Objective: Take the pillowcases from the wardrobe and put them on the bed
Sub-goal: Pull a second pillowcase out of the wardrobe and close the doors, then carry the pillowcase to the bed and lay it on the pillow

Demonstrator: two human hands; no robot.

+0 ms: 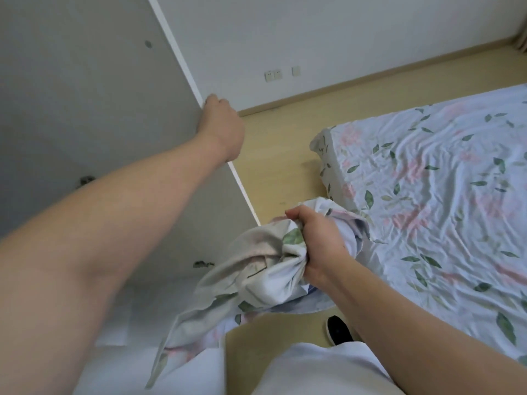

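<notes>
Clearly the loose tail is the risk: the right hand (pixel 315 243) is fisted around the bunched pillowcases (pixel 256 269) at lower centre of the frame, and the free end trails down toward the lower left, near the person's legs, where it could snag or get stepped on. The left hand (pixel 219 126) is curled over the wardrobe door (pixel 85 95) edge. The bundle's long axis runs diagonally, lower left to the fist; the bed (pixel 442 195) lies at right.

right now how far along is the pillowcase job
Done: the pillowcases are out of the wardrobe, bunched in the right hand. In hand: the left hand grips the wardrobe door edge. Left: laying them on the bed, which holds only its floral sheet.
</notes>
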